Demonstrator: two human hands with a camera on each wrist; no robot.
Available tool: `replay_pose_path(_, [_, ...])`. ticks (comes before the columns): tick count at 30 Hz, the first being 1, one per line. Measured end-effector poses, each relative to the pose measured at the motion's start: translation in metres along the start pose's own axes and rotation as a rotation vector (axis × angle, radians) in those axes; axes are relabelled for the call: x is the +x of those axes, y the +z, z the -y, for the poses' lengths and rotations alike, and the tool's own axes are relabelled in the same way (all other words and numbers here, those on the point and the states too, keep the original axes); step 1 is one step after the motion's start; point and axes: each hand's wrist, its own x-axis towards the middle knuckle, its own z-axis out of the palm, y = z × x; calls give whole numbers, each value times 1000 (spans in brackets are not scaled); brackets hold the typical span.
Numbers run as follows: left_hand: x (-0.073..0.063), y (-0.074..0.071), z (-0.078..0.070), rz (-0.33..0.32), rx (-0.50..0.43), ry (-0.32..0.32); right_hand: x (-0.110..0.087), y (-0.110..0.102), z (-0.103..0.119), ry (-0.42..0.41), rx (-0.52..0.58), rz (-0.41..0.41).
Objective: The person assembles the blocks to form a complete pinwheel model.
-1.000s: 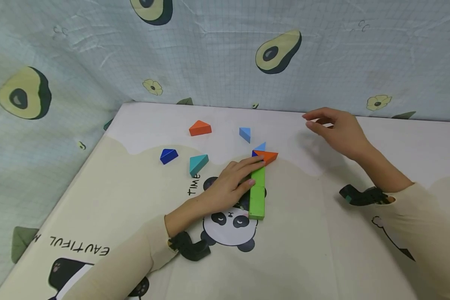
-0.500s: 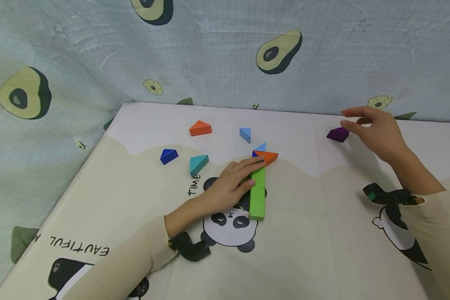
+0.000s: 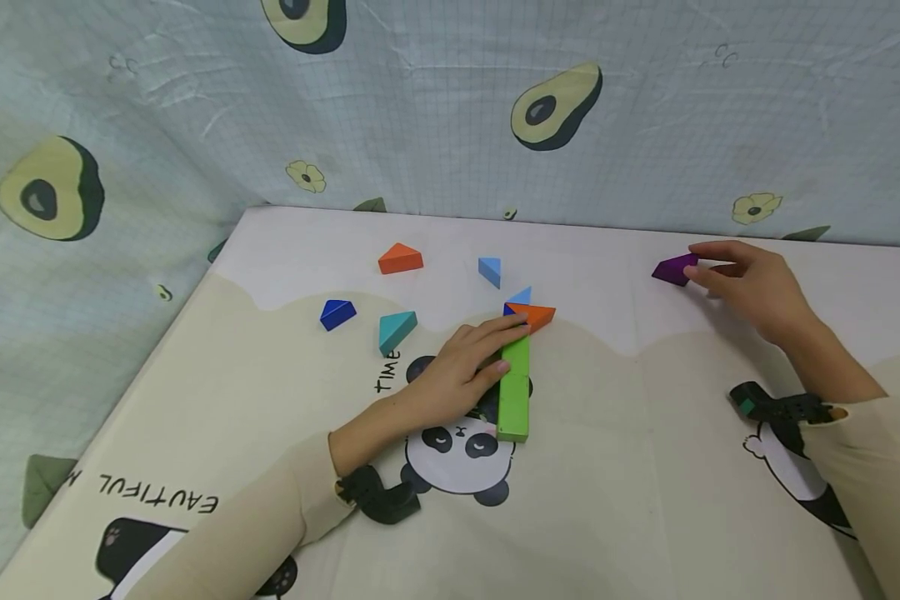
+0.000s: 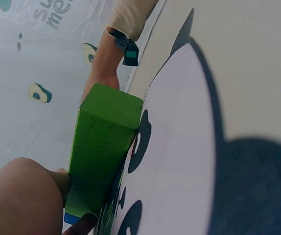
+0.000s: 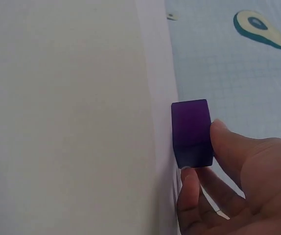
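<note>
Near the back of the table, my right hand (image 3: 757,292) pinches a small purple block (image 3: 671,269) between thumb and fingers. The right wrist view shows the thumb against one side of that purple block (image 5: 192,125) and a fingertip at its lower end. My left hand (image 3: 453,375) rests with fairly straight fingers on a row of blocks. Its fingertips lie at an orange triangular block (image 3: 542,317), its thumb on two green blocks (image 3: 513,412) set end to end. Behind the orange one show a light blue triangle (image 3: 522,295) and a sliver of dark blue block (image 3: 508,308).
Left of the row lie a red-orange triangular block (image 3: 401,259), a dark blue block (image 3: 337,314) and a teal triangular block (image 3: 397,331). A light blue triangle (image 3: 490,271) lies behind the row. An avocado-print curtain (image 3: 420,108) hangs along the table's back edge.
My right hand has moved rightward, uncovering the purple block, then lowered onto it and taken hold of it. The left hand and the row under it have stayed put.
</note>
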Motion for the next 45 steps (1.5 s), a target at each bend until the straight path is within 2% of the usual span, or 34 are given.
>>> replay_pose_path(8, [0, 0, 1, -3, 6, 14, 2, 2, -2, 16, -7, 5])
replay_pose_path(26, [1, 0, 0, -2, 12, 5, 2, 5, -2, -25, -19, -29])
replay_pose_path(45, [-1, 0, 2, 1, 0, -17, 16, 22, 56, -147, 61, 36])
